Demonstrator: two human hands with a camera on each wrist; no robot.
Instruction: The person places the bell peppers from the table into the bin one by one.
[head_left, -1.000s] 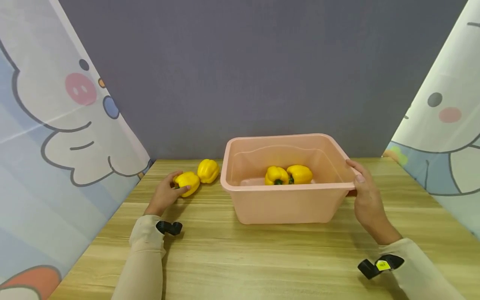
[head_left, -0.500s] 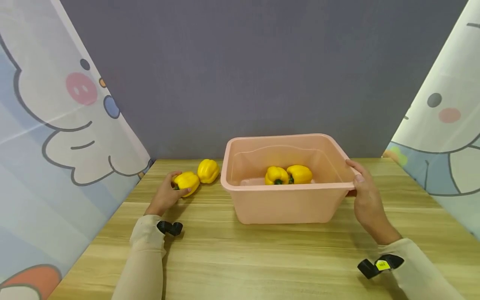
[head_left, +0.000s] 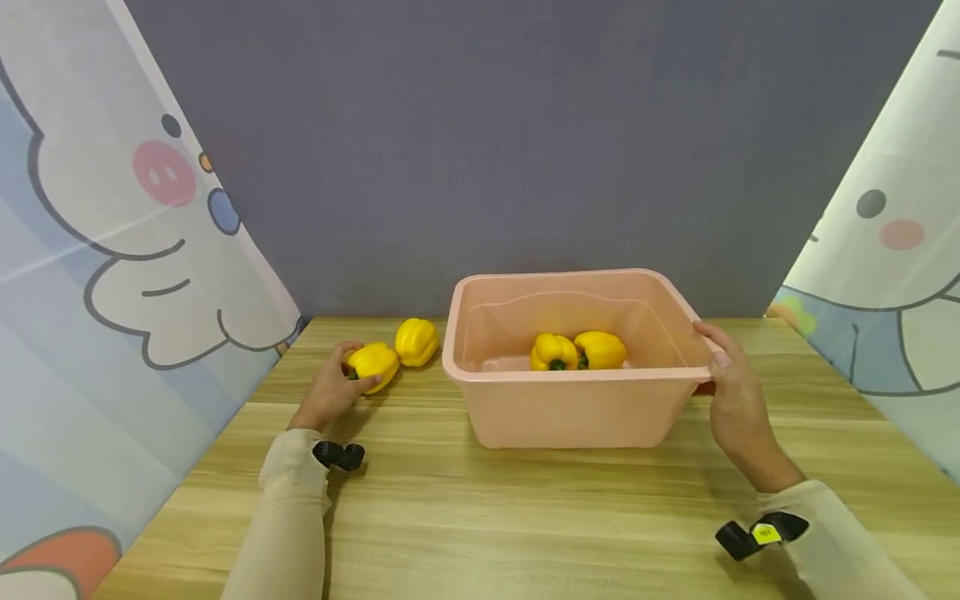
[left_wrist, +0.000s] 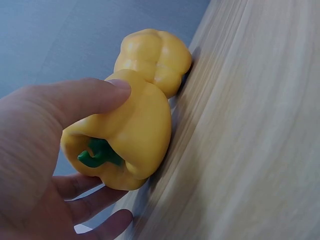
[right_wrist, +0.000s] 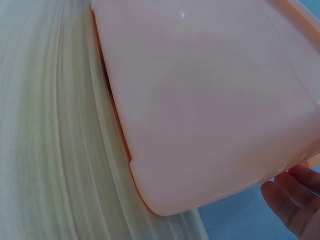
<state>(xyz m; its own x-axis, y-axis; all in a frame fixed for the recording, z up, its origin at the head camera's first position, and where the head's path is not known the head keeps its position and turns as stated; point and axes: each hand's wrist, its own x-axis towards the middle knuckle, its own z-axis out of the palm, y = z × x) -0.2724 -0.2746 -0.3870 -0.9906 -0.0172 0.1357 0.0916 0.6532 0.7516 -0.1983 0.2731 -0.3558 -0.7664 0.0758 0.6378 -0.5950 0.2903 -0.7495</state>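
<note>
My left hand [head_left: 333,390] holds a yellow bell pepper [head_left: 375,365] on the table's left side, thumb on one side and fingers on the other. In the left wrist view, this bell pepper [left_wrist: 142,125] shows a green stem turned toward the palm. A second bell pepper [head_left: 417,342] touches it from behind. My right hand [head_left: 738,408] grips the right rim of a pink plastic tub [head_left: 570,412]. Two more yellow bell peppers [head_left: 553,352] lie inside that tub. The right wrist view shows the tub's wall [right_wrist: 200,110] and curled fingertips [right_wrist: 282,200] at its edge.
The tub stands on a wood-grain table [head_left: 480,517]. A dark grey panel [head_left: 525,142] rises behind the table. Cartoon-printed sheets [head_left: 135,275] border the left and right sides. Each wrist carries a small black device [head_left: 339,456].
Both hands keep their places, and the bell peppers and tub stay where they were. Only the head view has shifted very slightly.
</note>
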